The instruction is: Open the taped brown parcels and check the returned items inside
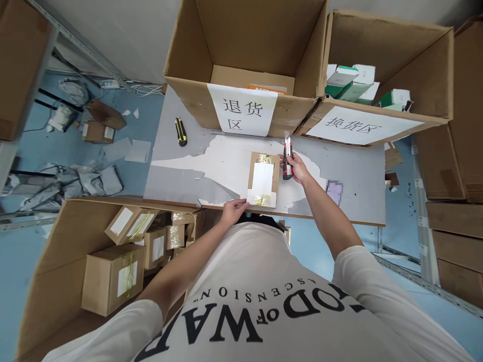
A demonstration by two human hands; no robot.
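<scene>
A small cardboard box (263, 178) lies flat near the table's front edge, with a white label and strips of yellowish clear tape on its top. At its near left corner, my left hand (234, 211) grips the edge between thumb and fingers. In my right hand (298, 168) is a red and black utility knife (288, 158), held just right of the box. Its blade end points away from me, toward the big boxes. My right fingers are wrapped around the handle, partly hidden behind it.
A yellow and black utility knife (180, 131) lies on the table (177, 183). Two large open boxes stand behind: the left box (302, 108) and the right box (433, 108), which holds green and white cartons. A purple object (334, 192) is at right. Lower left, a bin (56, 261) holds taped boxes.
</scene>
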